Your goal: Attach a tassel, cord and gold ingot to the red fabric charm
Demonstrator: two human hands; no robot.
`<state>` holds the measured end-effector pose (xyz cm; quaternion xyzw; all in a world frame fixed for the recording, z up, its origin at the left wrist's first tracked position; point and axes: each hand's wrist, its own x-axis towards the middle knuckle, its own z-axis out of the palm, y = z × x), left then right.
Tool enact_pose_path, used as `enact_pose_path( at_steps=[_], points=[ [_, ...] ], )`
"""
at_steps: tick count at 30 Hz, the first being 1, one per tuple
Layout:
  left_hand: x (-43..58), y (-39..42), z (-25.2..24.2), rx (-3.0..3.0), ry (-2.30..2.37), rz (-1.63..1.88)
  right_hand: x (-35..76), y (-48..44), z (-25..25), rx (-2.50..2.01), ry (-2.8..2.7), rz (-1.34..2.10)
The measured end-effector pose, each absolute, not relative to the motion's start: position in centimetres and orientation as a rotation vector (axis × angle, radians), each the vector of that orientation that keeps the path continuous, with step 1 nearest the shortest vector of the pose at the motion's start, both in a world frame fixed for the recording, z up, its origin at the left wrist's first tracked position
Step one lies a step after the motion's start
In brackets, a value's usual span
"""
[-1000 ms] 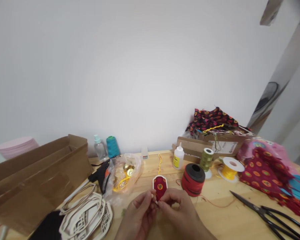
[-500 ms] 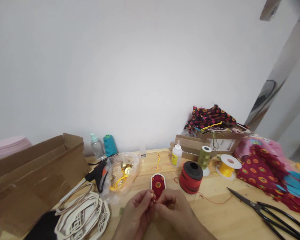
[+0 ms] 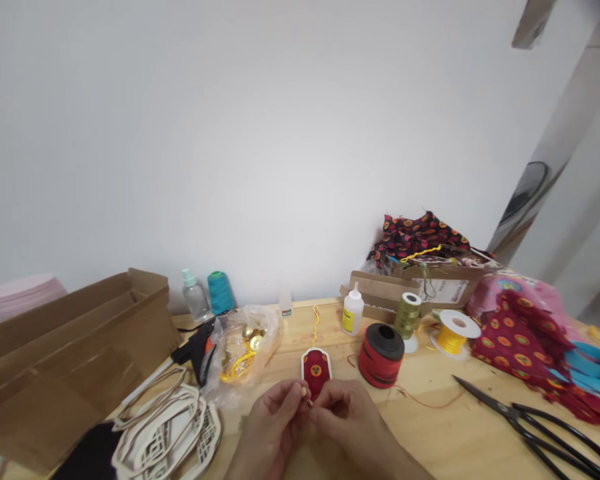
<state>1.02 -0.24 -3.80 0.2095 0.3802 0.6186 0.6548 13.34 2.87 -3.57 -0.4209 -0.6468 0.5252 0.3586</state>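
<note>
Both hands meet at the lower end of a pendant (image 3: 317, 368), a dark red patterned fabric panel in a pale frame with a twisted yellow cord (image 3: 316, 325) at its top. My left hand (image 3: 279, 420) is closed, thumb and finger pinching a small pale bead (image 3: 305, 392). Fingertips of my right hand (image 3: 349, 419) are pinched together beside it on what looks like a thin red cord (image 3: 309, 402). The fingers hide most of the cord and the pendant's bottom edge.
Right of the hands are a red ribbon roll (image 3: 381, 357), glue bottle (image 3: 353, 312), yellow cord spool (image 3: 454, 333) and black scissors (image 3: 515, 415). To the left lie pale cut-out frames (image 3: 165, 433), a plastic bag (image 3: 245, 347), a glue gun (image 3: 195, 350) and a cardboard box (image 3: 80, 373).
The view has shifted very slightly. Both hands keep their pinch at the pendant's lower end, and the pendant stays in the same place.
</note>
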Motion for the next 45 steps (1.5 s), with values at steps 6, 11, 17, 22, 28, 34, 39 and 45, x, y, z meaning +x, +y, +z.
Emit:
enact_pose_path(
  at_steps=[6, 11, 17, 22, 28, 34, 39, 45],
  points=[
    [1.2, -0.4, -3.8, 0.457, 0.848, 1.388, 13.4, 2.9, -3.8, -1.017, -1.670, 1.388],
    [1.4, -0.4, -3.8, 0.483, 0.830, 1.368, 13.3, 3.0, -3.6, -0.994, -1.630, 1.424],
    [1.1, -0.2, -4.4, 0.484, 0.867, 1.349, 13.4, 3.2, -3.5, -0.971, -1.606, 1.439],
    [0.8, -0.4, -4.3, 0.484, 0.872, 1.330, 13.4, 3.3, -3.7, -0.913, -1.599, 1.437],
    [0.7, -0.3, -4.1, 0.504, 0.828, 1.343, 13.4, 3.5, -3.7, -0.890, -1.563, 1.456],
    [0.6, 0.0, -4.4, 0.517, 0.848, 1.343, 13.5, 3.7, -4.0, -0.827, -1.551, 1.503],
    [0.5, -0.2, -4.5, 0.605, 0.918, 1.314, 13.6, 3.6, -4.0, -0.782, -1.518, 1.584],
    [0.3, 0.0, -3.5, 0.848, 1.109, 1.372, 13.6, 3.5, -3.5, -0.792, -1.497, 1.624]
  ],
)
